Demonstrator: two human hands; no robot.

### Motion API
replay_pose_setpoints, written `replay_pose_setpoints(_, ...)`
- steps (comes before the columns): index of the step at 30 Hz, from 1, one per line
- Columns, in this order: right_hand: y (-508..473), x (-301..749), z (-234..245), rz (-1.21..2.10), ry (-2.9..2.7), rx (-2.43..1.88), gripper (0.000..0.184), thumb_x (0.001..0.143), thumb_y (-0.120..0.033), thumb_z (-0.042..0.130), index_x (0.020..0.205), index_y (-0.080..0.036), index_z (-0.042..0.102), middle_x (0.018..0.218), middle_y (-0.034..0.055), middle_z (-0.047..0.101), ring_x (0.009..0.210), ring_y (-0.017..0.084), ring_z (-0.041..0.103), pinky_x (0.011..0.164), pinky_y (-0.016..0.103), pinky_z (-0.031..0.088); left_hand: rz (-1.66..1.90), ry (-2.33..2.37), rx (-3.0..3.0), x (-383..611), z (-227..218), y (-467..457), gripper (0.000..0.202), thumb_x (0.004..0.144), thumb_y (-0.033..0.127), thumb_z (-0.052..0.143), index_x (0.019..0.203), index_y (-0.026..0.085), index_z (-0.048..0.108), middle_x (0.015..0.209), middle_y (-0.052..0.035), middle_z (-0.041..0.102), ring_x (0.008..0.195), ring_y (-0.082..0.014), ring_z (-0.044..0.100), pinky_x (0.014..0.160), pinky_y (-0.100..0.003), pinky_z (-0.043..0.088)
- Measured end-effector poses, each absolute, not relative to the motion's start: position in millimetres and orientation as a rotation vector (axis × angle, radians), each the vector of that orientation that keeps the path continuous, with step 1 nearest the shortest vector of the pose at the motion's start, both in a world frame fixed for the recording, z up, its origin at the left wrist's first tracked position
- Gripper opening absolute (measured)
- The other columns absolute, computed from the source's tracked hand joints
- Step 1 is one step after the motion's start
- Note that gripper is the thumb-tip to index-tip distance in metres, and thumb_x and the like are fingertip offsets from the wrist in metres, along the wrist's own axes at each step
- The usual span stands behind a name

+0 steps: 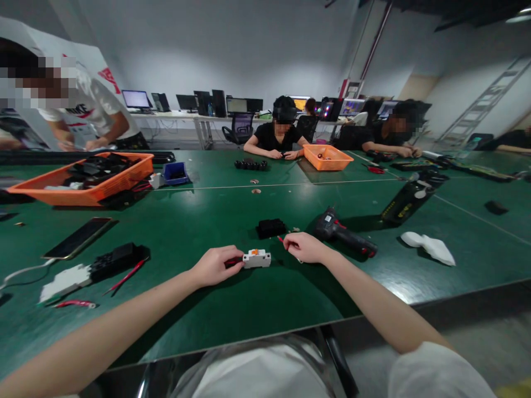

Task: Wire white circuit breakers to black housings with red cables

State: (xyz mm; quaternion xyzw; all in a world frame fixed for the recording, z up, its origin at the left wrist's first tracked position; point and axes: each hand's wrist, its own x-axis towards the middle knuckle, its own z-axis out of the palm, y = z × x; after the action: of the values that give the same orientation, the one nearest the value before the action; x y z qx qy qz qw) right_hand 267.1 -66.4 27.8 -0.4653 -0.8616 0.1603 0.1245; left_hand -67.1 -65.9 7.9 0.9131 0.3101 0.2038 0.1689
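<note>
My left hand (215,265) is closed around the left end of a small white circuit breaker (260,261) with an orange switch on top. A dark and red piece (234,261) shows between its fingers, partly hidden. To the right, my right hand (305,247) is pinched, and a thin red tip, which looks like a wire end (281,239), sticks out on its left. A black block (271,228) lies just beyond both hands. Beside my right hand rests a black and red power drill (342,232).
On the left are a phone (78,239), a white and black breaker assembly (93,271), loose red wires (128,275) and an orange basket (83,194) of black parts. A black bottle-like canister (412,199) and crumpled white tissue (429,247) are right. Several people work around the green table (199,213).
</note>
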Motion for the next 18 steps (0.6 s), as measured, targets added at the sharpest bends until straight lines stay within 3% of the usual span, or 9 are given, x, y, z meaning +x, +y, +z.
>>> replay_pose_setpoints(4,-70.4,269.7,28.2,0.527,-2.478,-1.373,0.007,0.087,-0.021,0.060,0.083,-0.016,0.059,0.078,0.0018,0.064,0.067,0.012,0.052,0.061,0.024,0.033,0.558,0.871,2.621,-67.4,6.8,-65.0,0.025,0.096,0.037,0.051,0.110,0.023,0.066,0.095,-0.0032,0.068,0.080,-0.0136,0.063,0.074,-0.024,0.048)
replay_pose_setpoints(9,-67.0,271.1,23.1,0.524,-2.455,-1.445,0.017,0.083,-0.021,0.065,0.099,-0.018,0.059,0.078,-0.0001,0.065,0.066,0.013,0.054,0.059,0.023,0.033,0.539,0.887,2.636,-67.6,8.3,-65.5,0.025,0.096,0.037,0.050,0.109,0.023,0.067,0.096,-0.0031,0.068,0.081,-0.0138,0.064,0.075,-0.024,0.048)
replay_pose_setpoints(14,-66.0,277.7,22.3,0.358,-2.496,-1.439,0.008,0.086,-0.026,0.063,0.085,-0.018,0.064,0.082,0.0037,0.065,0.071,0.015,0.055,0.061,0.025,0.035,0.577,0.960,2.607,-71.1,8.0,-58.4,0.026,0.096,0.039,0.050,0.108,0.022,0.067,0.097,-0.0034,0.069,0.083,-0.0145,0.065,0.076,-0.025,0.050)
replay_pose_setpoints(18,-68.1,278.5,23.3,0.369,-2.496,-1.374,0.005,0.088,-0.022,0.062,0.089,-0.018,0.064,0.086,0.0043,0.065,0.075,0.016,0.057,0.064,0.026,0.038,0.610,1.018,2.576,-73.7,4.6,-51.9,0.027,0.096,0.040,0.051,0.109,0.022,0.066,0.099,-0.0034,0.069,0.085,-0.0151,0.065,0.077,-0.025,0.050)
